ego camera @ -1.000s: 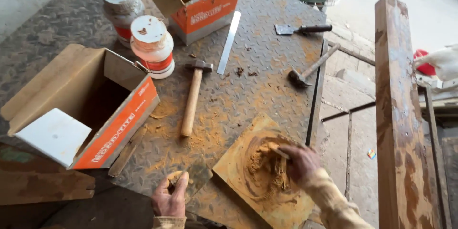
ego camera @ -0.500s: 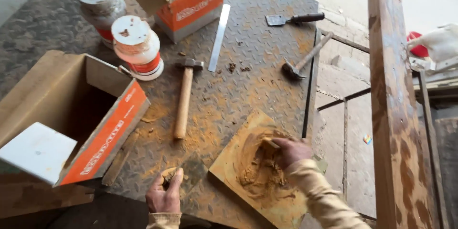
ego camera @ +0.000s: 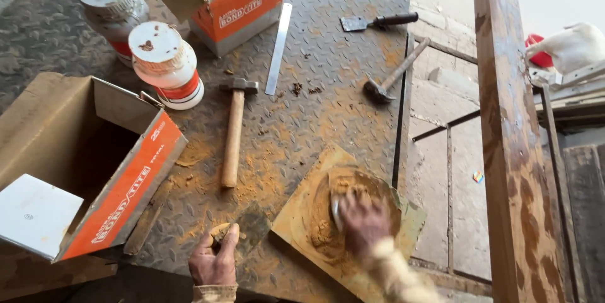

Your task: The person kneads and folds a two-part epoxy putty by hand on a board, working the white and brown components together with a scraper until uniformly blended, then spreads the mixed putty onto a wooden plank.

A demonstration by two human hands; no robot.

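Note:
My right hand (ego camera: 364,221) is blurred with motion over a mound of brown paste (ego camera: 328,215) on a square wooden board (ego camera: 302,205). It grips a small flat blade whose pale edge shows at its left side. My left hand (ego camera: 215,260) rests at the table's near edge, fingers closed around a small putty knife (ego camera: 249,227) smeared with the same paste. Orange-brown dust lies scattered on the steel checker-plate table (ego camera: 328,69) around both hands.
A wooden-handled hammer (ego camera: 233,129) lies left of the board, a steel ruler (ego camera: 278,47) beyond it. Two white jars (ego camera: 165,63) and two open orange cartons (ego camera: 94,170) stand at left and back. A scraper (ego camera: 378,22), second hammer (ego camera: 397,73) and upright timber post (ego camera: 513,145) are at right.
My right hand has swept across the paste on the board, from its right side toward the middle. The left hand stays at the table edge. The camera view has shifted slightly.

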